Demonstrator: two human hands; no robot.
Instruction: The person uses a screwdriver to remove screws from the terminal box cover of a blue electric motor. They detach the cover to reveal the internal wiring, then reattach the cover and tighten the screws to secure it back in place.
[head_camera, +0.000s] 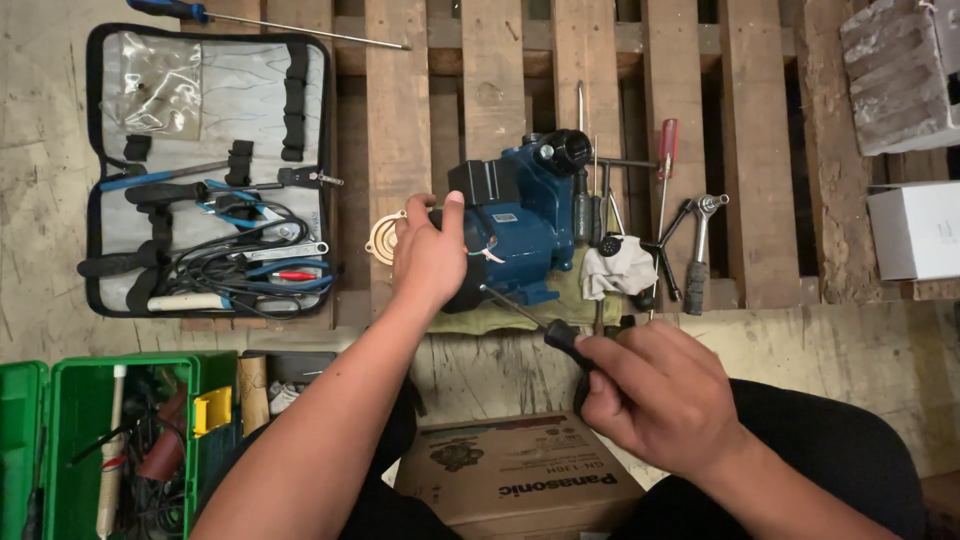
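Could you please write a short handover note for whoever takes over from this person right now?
Left hand grips the blue water pump, steadying it on a green cloth on the wooden pallet.
Right hand holds a black-handled screwdriver, tip at the pump's near side.
Round brass-coloured cover lies left of the pump; wrenches and a red-handled screwdriver lie to its right.
Open tool pouch at left.
Pump still partly assembled; progress on the screw cannot be told.
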